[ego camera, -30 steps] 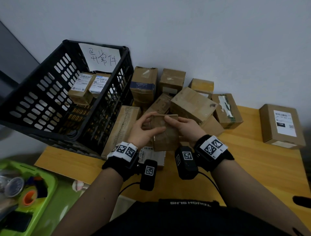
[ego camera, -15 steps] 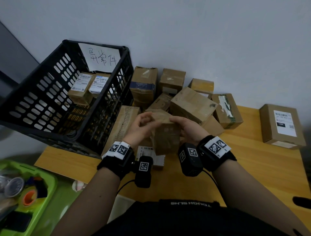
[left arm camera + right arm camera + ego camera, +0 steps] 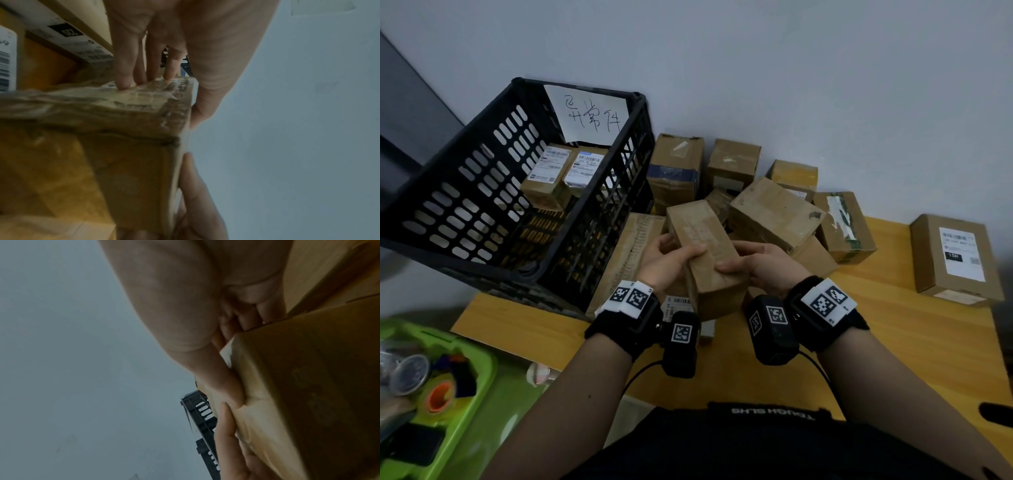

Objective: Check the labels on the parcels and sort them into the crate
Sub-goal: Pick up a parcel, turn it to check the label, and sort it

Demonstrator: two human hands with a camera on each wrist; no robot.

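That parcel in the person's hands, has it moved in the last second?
Yes. The parcel has been turned and tipped up: its far end now points toward the pile of parcels by the wall, and a long face shows. Both hands hold it.

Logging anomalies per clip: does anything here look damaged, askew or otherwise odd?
Yes. The brown cardboard parcel held by the left hand and right hand has crinkled tape and only a worn, unreadable print. The black slotted plastic crate sits tilted, overhanging the wooden table.

grey wall [image 3: 791, 68], wooden table [image 3: 893, 342]
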